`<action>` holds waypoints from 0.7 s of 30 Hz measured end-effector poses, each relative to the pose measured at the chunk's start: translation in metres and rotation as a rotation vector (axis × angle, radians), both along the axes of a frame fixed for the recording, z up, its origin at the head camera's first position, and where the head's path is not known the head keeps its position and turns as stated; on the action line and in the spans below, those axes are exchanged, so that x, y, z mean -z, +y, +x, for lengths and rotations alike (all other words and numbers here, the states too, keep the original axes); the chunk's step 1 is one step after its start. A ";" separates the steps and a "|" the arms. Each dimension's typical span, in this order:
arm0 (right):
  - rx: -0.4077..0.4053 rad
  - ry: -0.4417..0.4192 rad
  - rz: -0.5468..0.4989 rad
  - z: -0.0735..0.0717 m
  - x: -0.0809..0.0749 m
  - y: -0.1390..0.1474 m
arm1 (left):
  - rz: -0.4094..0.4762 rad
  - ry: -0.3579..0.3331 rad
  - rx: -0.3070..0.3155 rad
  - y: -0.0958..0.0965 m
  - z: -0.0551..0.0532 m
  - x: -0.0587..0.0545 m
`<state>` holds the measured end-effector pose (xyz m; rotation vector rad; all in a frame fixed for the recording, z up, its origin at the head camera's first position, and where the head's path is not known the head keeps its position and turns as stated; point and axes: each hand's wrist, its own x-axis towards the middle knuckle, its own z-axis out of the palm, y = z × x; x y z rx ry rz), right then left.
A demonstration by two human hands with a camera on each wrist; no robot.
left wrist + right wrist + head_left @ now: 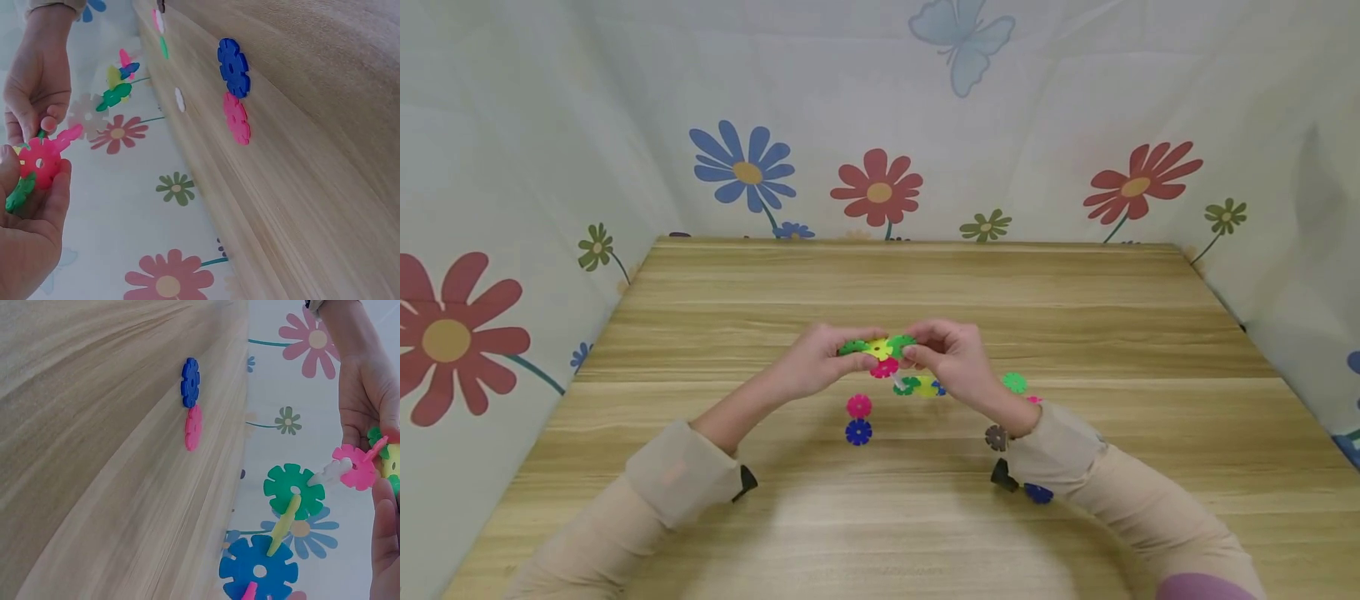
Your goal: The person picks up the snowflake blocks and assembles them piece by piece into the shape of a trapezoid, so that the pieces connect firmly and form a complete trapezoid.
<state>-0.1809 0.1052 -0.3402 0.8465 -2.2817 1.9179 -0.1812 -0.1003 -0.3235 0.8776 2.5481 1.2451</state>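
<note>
Left hand (808, 362) and right hand (953, 357) grip opposite ends of the disc row (880, 353), fingers closed, its long axis spanning between them, chain (926, 387) hanging below, nearer the right fingers.

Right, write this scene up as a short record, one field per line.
Left hand: holds a chain of linked, notched plastic discs
Right hand: pinches a green notched plastic disc in that chain
Hanging part of chain: colours include green, yellow and blue
On table between arms: dark blue notched plastic disc, pink notched plastic disc just beyond it
Surface: wood-grain table
Backdrop: white cloth printed with flowers
</note>
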 end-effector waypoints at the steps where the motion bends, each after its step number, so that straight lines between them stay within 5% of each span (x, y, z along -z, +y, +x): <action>1: 0.000 0.009 0.008 0.000 0.000 0.000 | -0.007 0.007 0.004 0.000 0.000 0.000; 15: -0.001 0.036 0.076 0.001 -0.001 -0.004 | -0.076 0.066 0.023 0.001 0.000 0.000; 21: -0.065 0.011 0.137 -0.008 0.001 0.001 | -0.086 0.047 0.002 0.000 -0.001 0.002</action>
